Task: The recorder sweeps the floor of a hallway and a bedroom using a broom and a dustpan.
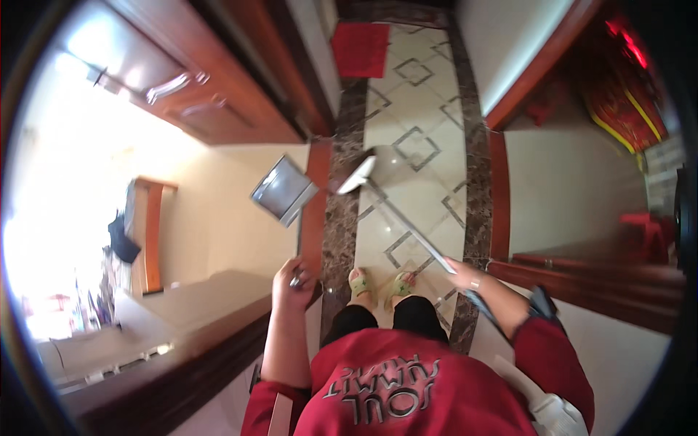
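Observation:
My left hand is closed round the upright handle of a grey dustpan. The dustpan's pan is at the left, beside the reddish-brown door threshold. In my right hand is the grey pole of a broom, running forward and left. Its pale head, with dark bristles partly showing behind it, is over the dark marbled floor border, a short way right of the pan. The pan and the broom head are apart. Part of the pole's upper end lies behind my right forearm.
Patterned cream tiles run ahead along a hallway to a red mat. A brown wooden door stands open at the left. Doorways flank me, with a red stool in the right room. My feet wear green slippers.

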Available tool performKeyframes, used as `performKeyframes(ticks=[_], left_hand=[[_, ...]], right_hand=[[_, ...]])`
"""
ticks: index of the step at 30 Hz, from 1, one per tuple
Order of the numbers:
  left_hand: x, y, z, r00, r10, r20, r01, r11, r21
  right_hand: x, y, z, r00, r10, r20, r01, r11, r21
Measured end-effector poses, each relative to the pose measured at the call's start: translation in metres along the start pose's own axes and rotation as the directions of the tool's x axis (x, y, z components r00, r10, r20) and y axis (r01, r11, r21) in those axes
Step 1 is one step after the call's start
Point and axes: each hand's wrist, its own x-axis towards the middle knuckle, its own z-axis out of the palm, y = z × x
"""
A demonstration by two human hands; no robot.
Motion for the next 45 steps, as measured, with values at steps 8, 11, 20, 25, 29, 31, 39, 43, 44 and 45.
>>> performKeyframes(ticks=[8,11,20,25,29,31,39,43,44,45], left_hand=[[-0.016,0.002,0.043,0.997,0.081,-0.018,-0.078,0.988,0.130],[-0.029,0.009,0.038,0.996,0.087,0.011,-0.088,0.989,0.118],[-0.051,0.011,0.034,0.993,0.045,0.113,-0.065,0.983,0.174],[-0.064,0.025,0.018,0.998,0.019,0.058,-0.029,0.986,0.166],[-0.068,0.030,0.004,0.998,0.035,0.048,-0.041,0.991,0.130],[-0.066,0.029,0.000,0.999,0.030,0.022,-0.031,0.998,0.062],[-0.050,0.036,0.000,0.996,0.029,-0.086,-0.023,0.997,0.071],[-0.039,0.040,0.007,0.996,0.031,-0.083,-0.026,0.998,0.058],[-0.037,0.041,0.014,0.997,0.024,-0.069,-0.018,0.996,0.082],[-0.037,0.043,0.017,0.997,0.020,-0.069,-0.015,0.997,0.074]], right_hand=[[-0.106,-0.028,-0.048,0.995,0.018,-0.101,-0.072,0.816,-0.573],[-0.078,-0.086,-0.015,1.000,0.024,0.005,-0.017,0.810,-0.586],[0.111,-0.185,0.145,0.940,-0.166,0.297,0.327,0.683,-0.653],[0.114,-0.172,0.116,0.960,-0.113,0.257,0.276,0.542,-0.794],[0.066,-0.144,0.014,0.986,0.018,0.166,0.133,0.516,-0.846],[0.032,-0.125,-0.030,0.997,0.054,0.055,0.016,0.553,-0.833],[-0.030,-0.123,-0.055,0.990,-0.091,-0.103,0.009,0.792,-0.611],[0.052,-0.122,-0.043,0.970,-0.106,-0.218,0.000,0.900,-0.436],[0.066,-0.125,-0.041,0.962,-0.121,-0.246,0.011,0.914,-0.406],[0.071,-0.127,-0.037,0.964,-0.103,-0.245,0.000,0.922,-0.386]])
